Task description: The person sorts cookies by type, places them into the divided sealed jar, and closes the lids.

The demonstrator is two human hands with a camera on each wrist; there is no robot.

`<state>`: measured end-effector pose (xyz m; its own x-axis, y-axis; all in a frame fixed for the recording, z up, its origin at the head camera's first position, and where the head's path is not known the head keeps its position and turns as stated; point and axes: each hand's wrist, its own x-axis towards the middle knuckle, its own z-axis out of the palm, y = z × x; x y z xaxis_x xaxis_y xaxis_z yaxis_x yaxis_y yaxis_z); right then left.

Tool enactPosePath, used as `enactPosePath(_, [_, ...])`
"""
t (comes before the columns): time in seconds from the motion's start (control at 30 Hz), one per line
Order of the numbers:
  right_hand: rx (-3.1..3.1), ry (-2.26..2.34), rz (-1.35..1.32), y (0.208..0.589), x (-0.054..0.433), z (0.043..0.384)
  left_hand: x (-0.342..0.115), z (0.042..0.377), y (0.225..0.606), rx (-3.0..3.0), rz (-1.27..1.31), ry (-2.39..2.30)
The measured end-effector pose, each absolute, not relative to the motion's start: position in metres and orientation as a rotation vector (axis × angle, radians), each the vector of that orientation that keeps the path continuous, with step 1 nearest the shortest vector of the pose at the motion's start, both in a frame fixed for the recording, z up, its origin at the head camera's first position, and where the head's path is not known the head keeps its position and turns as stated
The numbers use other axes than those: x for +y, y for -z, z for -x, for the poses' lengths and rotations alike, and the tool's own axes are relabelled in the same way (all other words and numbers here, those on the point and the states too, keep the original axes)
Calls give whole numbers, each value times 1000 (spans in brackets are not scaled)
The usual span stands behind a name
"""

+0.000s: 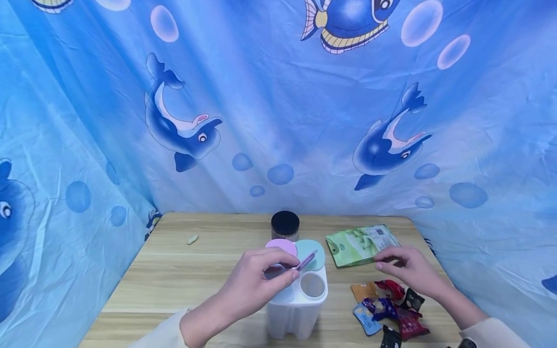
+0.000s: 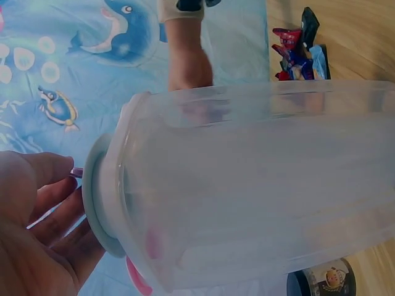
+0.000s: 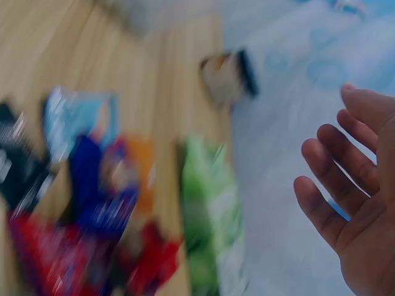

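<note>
Nearest the camera, the left sleeve (image 1: 161,333), cut off by the lower edge of the head view. Further up the table (image 1: 148,290), a small pale green piece (image 1: 193,239), well apart from everything; easily overlooked there.

Next, the left hand (image 1: 252,278), over the near left of a tall white container (image 1: 292,316). A slim purple thing (image 1: 308,259) is pinched between thumb and fingers, tilted above the container's top; whether a rod or a lid seen edge-on cannot be told. Pink lid (image 1: 280,244) and mint lid (image 1: 308,245) are seated behind. Black-lidded jar (image 1: 285,224) noted just behind the pink one. Front left of the top is masked by the hand.

Front right, an uncovered opening (image 1: 312,290). Main risk, as judged: if the light pinch is loosened, the purple thing could be dropped into that opening or off the side. The container, tall and narrow, is not seen to be steadied by the other hand; it might be tipped by a sideways knock.

Further right, green pouch (image 1: 354,246), laid flat; nearer, wrapped snacks (image 1: 379,308) heaped, liable to be scattered by a low forearm.

Last, the right hand (image 1: 409,270), by the pouch's right end: fingers loosely bent, nothing held. Contact with the pouch cannot be confirmed.
</note>
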<state>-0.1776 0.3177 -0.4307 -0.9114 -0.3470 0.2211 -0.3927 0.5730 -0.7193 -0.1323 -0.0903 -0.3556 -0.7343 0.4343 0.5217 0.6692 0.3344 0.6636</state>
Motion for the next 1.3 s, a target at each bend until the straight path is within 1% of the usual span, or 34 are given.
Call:
enactPosePath(0.2, [-2945,-1171,-514,456,357,173,-91,133,355,-2319,1028,1351])
enactPosePath(0.3, [-2993,-1188,-506,470,369,172,-91,133,355,-2316,1035,1342])
enactPosePath(0.5, [-3031,-1237,-602,489,378,178,-95,131,353,-2340,1013,1368])
enactPosePath(0.67, [-3143,-1102,-596,501,383,178,-95,131,352,-2378,1004,1462])
enactPosePath(0.9, [-3112,-1025,-632,501,382,182,-95,131,350,-2396,989,1513])
enactPosePath(1.0, [-3104,-984,-545,500,380,183,-95,131,350,-2408,977,1526])
enactPosePath(1.17, [-3093,-865,-293,503,378,186,-94,131,349,-2414,968,1535])
enactPosePath(1.3, [-3146,-768,-190,508,378,192,-93,131,348,-2427,949,1552])
